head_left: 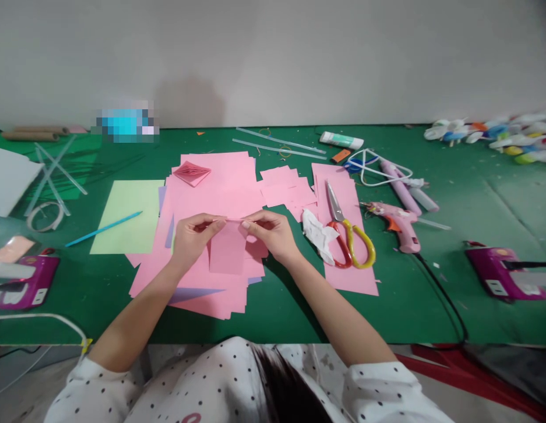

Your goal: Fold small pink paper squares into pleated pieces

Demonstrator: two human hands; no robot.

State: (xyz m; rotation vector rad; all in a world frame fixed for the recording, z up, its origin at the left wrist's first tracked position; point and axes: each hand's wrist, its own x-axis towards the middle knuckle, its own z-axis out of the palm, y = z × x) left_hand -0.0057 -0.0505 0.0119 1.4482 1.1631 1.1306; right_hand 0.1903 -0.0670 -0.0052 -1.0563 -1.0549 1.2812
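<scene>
Between both hands is a strip of pink paper (227, 252), its far end folded narrowly and pinched at the two corners. My left hand (194, 236) grips the left corner with thumb and fingers. At the right corner, my right hand (270, 234) pinches the same fold. Beneath them lies a stack of pink paper sheets (215, 194), with purple paper (197, 295) showing at its edges. A pleated pink paper piece (192, 173) rests at the stack's far left. Small pink paper pieces (284, 185) are spread to the right of the stack.
Scissors with red and yellow handles (348, 235) and crumpled white tissue (317, 234) lie on a pink sheet at right. Farther right are a pink glue gun (398, 223) and a purple power strip (502, 270). A blue pencil (106, 227) crosses pale green paper (127, 202) at left.
</scene>
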